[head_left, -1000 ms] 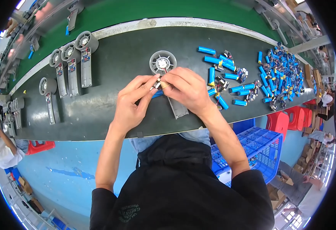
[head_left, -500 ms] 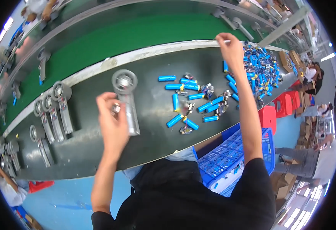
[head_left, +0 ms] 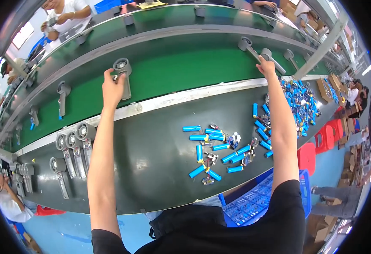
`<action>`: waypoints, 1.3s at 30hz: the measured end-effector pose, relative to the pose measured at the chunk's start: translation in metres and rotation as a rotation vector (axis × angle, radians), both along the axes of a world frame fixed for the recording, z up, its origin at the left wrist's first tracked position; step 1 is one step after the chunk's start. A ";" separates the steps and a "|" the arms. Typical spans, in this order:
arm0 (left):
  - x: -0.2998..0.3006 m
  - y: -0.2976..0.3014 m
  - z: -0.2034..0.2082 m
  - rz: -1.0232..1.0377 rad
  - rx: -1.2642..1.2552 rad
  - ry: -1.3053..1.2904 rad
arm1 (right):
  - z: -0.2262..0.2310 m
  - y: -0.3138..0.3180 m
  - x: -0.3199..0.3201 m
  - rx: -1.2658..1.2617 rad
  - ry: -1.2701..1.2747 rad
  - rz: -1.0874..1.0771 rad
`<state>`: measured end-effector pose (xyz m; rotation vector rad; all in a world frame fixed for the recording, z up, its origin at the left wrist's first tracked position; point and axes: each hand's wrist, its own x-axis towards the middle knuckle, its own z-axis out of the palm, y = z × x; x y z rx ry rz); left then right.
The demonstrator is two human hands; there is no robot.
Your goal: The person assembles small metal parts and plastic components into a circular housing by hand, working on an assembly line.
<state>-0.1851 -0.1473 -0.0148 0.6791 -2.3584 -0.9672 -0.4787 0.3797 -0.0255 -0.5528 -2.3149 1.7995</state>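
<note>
Upper left of the frame, your left hand (head_left: 113,89) adjoins a grey fan (head_left: 127,83) on the green belt (head_left: 185,63); upper right, your right hand (head_left: 267,68) overlaps another fan unit (head_left: 267,53). Neither grip's closure can be told.

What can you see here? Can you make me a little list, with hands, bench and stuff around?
Left hand: at a fan housing on the green conveyor belt; grip unclear
Right hand: by two gray fan housings on the belt; contact unclear
Dark bench, left: several handled fan shells
Bench, middle: scattered blue battery cells and circuit boards
Bench, right: big battery heap
Beside lap: blue plastic crate
Seats: red stools
</note>
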 end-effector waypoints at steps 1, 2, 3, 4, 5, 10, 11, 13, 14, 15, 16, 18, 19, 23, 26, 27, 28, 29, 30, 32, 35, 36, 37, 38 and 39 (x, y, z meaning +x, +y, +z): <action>0.004 0.001 0.003 0.019 -0.011 -0.002 | 0.005 -0.008 0.003 -0.001 -0.064 0.026; 0.004 0.005 0.005 0.013 -0.127 0.073 | 0.010 -0.007 0.005 0.006 -0.125 0.039; 0.006 0.009 0.007 0.007 -0.242 0.146 | 0.009 -0.004 0.002 0.004 -0.124 0.045; 0.009 0.011 0.010 0.012 -0.243 0.147 | 0.010 0.000 0.001 -0.223 -0.147 0.230; 0.014 0.021 0.018 0.009 -0.261 0.173 | 0.010 0.010 0.002 -0.446 -0.169 0.401; 0.074 0.047 0.040 -0.142 -0.008 0.264 | 0.044 -0.068 0.106 -0.616 -0.095 0.489; 0.090 0.055 0.040 -0.190 0.014 0.276 | 0.048 -0.090 0.143 -0.617 -0.101 0.535; 0.117 0.082 0.044 -0.248 0.119 0.234 | 0.067 -0.124 0.237 -0.542 -0.148 0.586; 0.127 0.098 0.048 -0.263 0.200 0.179 | 0.059 -0.121 0.270 -0.500 -0.145 0.693; 0.135 0.108 0.048 -0.312 0.106 0.233 | 0.069 -0.135 0.314 -0.369 -0.127 0.714; 0.142 0.123 0.053 -0.326 0.177 0.174 | 0.054 -0.135 0.347 -0.416 -0.115 0.755; 0.156 0.139 0.041 -0.316 0.116 0.212 | 0.052 -0.157 0.417 -0.461 -0.209 0.818; 0.163 0.145 0.038 -0.327 0.073 0.183 | 0.055 -0.164 0.441 -0.402 -0.282 0.879; 0.184 0.140 0.034 -0.398 0.478 0.179 | 0.052 -0.161 0.464 -0.163 -0.149 1.111; 0.199 0.126 0.025 -0.456 0.416 0.088 | 0.047 -0.148 0.409 0.531 0.567 0.750; 0.200 0.126 0.021 -0.461 0.424 0.090 | 0.055 -0.143 0.398 0.610 0.504 0.696; 0.200 0.126 0.016 -0.503 0.364 0.052 | 0.051 -0.137 0.388 0.699 0.534 0.706; 0.199 0.128 0.013 -0.545 0.305 0.015 | 0.046 -0.133 0.383 0.720 0.535 0.736; 0.200 0.130 0.012 -0.549 0.311 0.017 | 0.042 -0.130 0.379 0.739 0.535 0.767; 0.200 0.134 0.011 -0.498 0.093 0.026 | 0.036 -0.128 0.376 0.763 0.532 0.796; 0.202 0.131 0.007 -0.500 0.189 -0.001 | 0.049 -0.126 0.373 0.633 0.409 0.828; 0.203 0.130 0.006 -0.507 0.201 -0.007 | 0.055 -0.126 0.370 0.485 0.287 0.823; 0.202 0.130 0.007 -0.504 0.204 -0.006 | 0.056 -0.124 0.361 0.455 0.245 0.755; 0.201 0.132 0.008 -0.506 0.186 -0.006 | 0.055 -0.120 0.355 0.413 0.269 0.687; 0.200 0.133 0.010 -0.507 0.165 -0.006 | 0.053 -0.118 0.349 0.484 0.278 0.694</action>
